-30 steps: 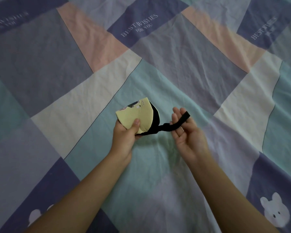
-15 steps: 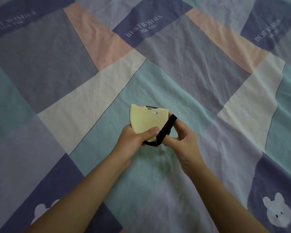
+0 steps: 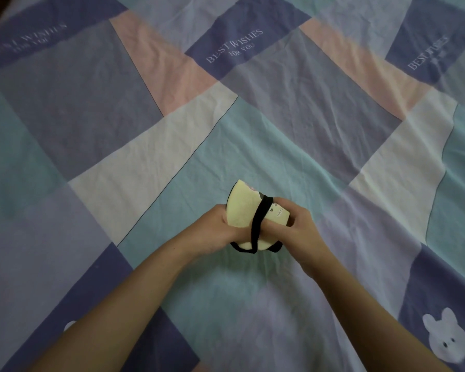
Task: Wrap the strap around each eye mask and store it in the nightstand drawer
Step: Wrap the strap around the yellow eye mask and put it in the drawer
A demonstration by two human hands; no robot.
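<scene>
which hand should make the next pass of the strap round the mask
Probably the right hand: it is on the side where the black strap crosses and loops below the folded yellow eye mask, while the left hand grips the mask's other edge.

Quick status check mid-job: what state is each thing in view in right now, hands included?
Pale yellow folded eye mask: folded, held above the bedsheet by both hands.
Black elastic strap: one band across the mask, slack loops hanging below.
Left hand: grips the mask's left side.
Right hand: grips the mask's right end.
Patchwork pastel bedsheet: spread flat, lightly wrinkled.
</scene>
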